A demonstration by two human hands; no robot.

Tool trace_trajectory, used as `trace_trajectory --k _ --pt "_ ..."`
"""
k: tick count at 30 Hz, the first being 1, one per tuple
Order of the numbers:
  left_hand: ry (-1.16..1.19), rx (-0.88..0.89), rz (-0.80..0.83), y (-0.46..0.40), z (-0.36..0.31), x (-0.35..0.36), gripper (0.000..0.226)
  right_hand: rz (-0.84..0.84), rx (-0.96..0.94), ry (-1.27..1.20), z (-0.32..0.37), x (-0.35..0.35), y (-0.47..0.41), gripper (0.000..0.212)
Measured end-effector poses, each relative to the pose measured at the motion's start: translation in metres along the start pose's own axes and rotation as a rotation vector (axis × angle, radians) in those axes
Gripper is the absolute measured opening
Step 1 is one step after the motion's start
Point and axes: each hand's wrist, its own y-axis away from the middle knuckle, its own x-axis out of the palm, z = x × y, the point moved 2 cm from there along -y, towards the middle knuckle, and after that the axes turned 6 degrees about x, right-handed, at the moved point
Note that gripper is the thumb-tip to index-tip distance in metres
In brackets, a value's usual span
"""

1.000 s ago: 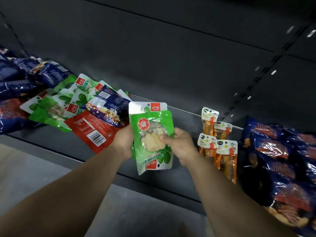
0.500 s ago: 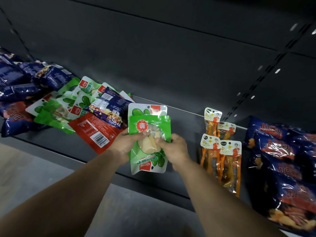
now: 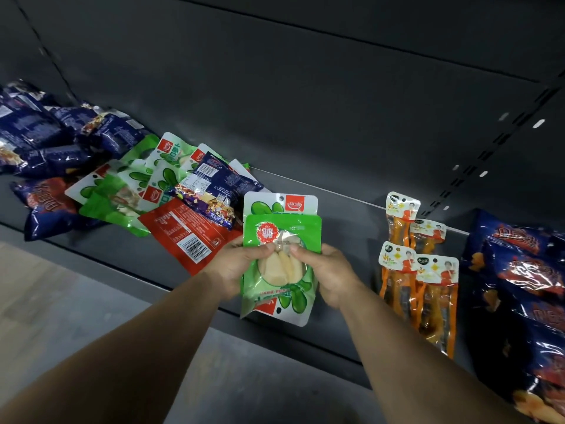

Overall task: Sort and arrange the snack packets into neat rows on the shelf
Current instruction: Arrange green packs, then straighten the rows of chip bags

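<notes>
Pinching two stacked green plastic snack packets (image 3: 279, 270) between my left hand (image 3: 235, 267) and right hand (image 3: 328, 275), I judge they next need laying squarely by the dark metal shelf's (image 3: 336, 215) front edge.

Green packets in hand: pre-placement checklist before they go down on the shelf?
1. Left hand grip on the green packets: ok.
2. Right hand grip: ok.
3. Held packets squared: not ok, the rear one sticks out above the front.
4. Bare shelf beside the orange packets: ok.
5. Orange packets in rows: ok.
6. Left pile sorted: not ok, green, red and blue overlap.
</notes>
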Motion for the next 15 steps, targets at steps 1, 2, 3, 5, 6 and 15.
trace_trajectory --k 1,2,3,5,6,15 --pt "-0.002 0.005 -0.002 0.000 0.000 -0.003 0.038 -0.008 -0.001 0.017 -0.001 0.002 -0.002 0.016" --pt "-0.005 0.015 -0.008 -0.001 0.001 -0.006 0.034 -0.018 0.000 0.029 -0.002 0.005 -0.004 0.017" --pt "-0.008 0.028 -0.017 -0.001 0.001 -0.008 0.030 -0.025 -0.001 0.040 -0.003 0.007 -0.006 0.017" --pt "-0.018 0.042 -0.038 -0.002 0.002 -0.014 0.023 -0.028 -0.007 0.059 -0.006 0.012 -0.008 0.018" --pt "-0.021 0.047 -0.041 -0.002 0.002 -0.016 0.024 -0.032 -0.011 0.067 -0.007 0.013 -0.010 0.019" --pt "-0.106 0.080 0.043 -0.012 0.012 0.005 0.054 -0.140 -0.044 0.054 -0.008 -0.008 -0.003 0.017"
